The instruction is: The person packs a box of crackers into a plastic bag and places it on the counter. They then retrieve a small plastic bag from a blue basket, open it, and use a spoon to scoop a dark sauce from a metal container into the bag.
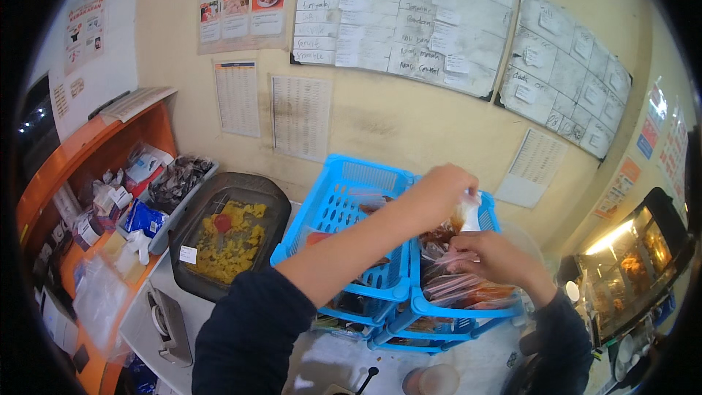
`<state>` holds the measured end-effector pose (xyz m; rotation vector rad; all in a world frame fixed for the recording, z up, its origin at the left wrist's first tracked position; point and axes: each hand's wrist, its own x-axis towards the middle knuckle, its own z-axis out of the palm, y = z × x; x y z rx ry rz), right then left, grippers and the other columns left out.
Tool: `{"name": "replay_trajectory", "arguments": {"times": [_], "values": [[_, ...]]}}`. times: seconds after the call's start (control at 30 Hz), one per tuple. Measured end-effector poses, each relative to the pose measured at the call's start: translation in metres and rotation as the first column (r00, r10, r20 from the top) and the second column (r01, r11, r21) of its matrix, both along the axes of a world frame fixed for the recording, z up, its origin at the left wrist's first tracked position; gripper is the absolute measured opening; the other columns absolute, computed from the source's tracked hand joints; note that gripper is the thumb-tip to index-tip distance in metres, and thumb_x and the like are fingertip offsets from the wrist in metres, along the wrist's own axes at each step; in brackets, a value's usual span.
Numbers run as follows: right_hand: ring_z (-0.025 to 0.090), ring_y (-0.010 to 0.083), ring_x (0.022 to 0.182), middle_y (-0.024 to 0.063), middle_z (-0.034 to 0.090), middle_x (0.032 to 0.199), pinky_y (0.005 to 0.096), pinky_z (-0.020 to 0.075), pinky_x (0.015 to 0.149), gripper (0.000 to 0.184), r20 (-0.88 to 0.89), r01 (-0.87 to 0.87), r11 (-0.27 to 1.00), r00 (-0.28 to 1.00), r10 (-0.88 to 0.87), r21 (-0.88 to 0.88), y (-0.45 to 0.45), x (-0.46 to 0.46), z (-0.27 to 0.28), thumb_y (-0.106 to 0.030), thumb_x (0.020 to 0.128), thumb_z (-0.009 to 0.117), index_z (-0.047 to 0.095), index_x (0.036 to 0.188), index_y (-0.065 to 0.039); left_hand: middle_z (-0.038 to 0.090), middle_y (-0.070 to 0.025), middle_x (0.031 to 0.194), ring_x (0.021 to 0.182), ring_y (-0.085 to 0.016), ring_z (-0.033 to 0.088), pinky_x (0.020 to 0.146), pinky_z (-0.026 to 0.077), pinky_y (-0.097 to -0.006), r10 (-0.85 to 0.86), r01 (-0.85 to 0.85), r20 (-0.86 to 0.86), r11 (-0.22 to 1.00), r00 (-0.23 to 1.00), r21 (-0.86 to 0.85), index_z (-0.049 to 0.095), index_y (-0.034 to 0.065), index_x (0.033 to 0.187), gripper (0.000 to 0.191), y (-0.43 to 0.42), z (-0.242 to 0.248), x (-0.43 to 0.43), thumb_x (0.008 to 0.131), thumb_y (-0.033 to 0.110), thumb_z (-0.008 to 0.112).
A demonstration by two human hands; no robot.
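Observation:
My left arm reaches across the left blue plastic basket (343, 162). My left hand (451, 189) pinches the top of a clear plastic bag (455, 222) with brownish contents and a white patch, at the back of the right blue plastic basket (496, 225). Just in front of it, my right hand (491, 258) has its fingers bent over the top edges of several zip bags (460, 288) with dark and orange contents. Whether those fingers grip a bag is hard to see. A few filled bags also lie in the left basket, partly behind my forearm.
Both baskets are stacked in tiers. To their left is a dark roasting pan (184, 280) of yellow food with a red utensil. A tape dispenser (167, 323) stands nearer, beside an orange shelf (104, 126). A lit food display case (625, 269) stands right; plastic cups (439, 379) are at the front.

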<state>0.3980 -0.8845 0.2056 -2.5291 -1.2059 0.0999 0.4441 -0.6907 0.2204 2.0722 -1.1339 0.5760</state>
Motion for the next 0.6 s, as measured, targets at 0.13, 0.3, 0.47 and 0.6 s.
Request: {"name": "replay_trajectory", "arguments": {"times": [0.13,0.3,0.47,0.6], "values": [[0.059,0.0319,0.082,0.0117,0.063,0.091,0.0387,0.0465,0.071,0.022,-0.031,0.052,0.998,0.998,-0.054,-0.033,-0.003,-0.008,0.005,-0.022,0.083,0.064,0.061,0.098,-0.007,0.061,-0.0187,0.088,0.088,-0.036,0.058,0.075,0.046,-0.0404,-0.101,0.1,-0.001,0.989,0.995,0.11,0.061,0.0021,0.089,0.015,-0.034,-0.035,0.002,0.078,0.006,0.053],[0.062,0.026,0.085,0.0108,0.065,0.096,0.0363,0.0482,0.072,0.029,-0.17,0.153,0.987,0.975,-0.144,0.041,-0.006,-0.005,0.025,-0.025,0.08,0.069,0.062,0.101,-0.007,0.06,-0.0196,0.087,0.085,-0.037,0.059,0.071,0.046,-0.0415,-0.159,0.157,0.012,0.984,0.987,0.078,0.057,0.001,0.098,0.019,-0.026,-0.042,0.004,0.081,0.008,0.052],[0.063,0.0238,0.082,0.0142,0.066,0.091,0.0331,0.0484,0.071,0.034,0.216,0.288,0.876,0.895,-0.39,0.387,-0.014,0.027,0.03,-0.023,0.073,0.077,0.063,0.097,-0.003,0.06,-0.0192,0.083,0.08,-0.037,0.06,0.07,0.047,-0.042,-0.095,0.087,-0.104,0.993,0.99,-0.074,0.046,0.0013,0.111,0.031,-0.029,-0.038,0.013,0.081,0.001,0.054],[0.06,0.0298,0.066,0.0185,0.063,0.074,0.0336,0.0479,0.064,0.026,0.218,0.074,0.954,0.966,-0.141,0.291,0.002,0.074,-0.008,-0.017,0.076,0.072,0.062,0.092,0.002,0.06,-0.0187,0.088,0.084,-0.036,0.06,0.072,0.047,-0.0419,-0.118,0.074,-0.256,0.982,0.959,-0.175,0.043,0.0011,0.115,0.037,-0.016,-0.04,0.017,0.081,0.002,0.059]]}}
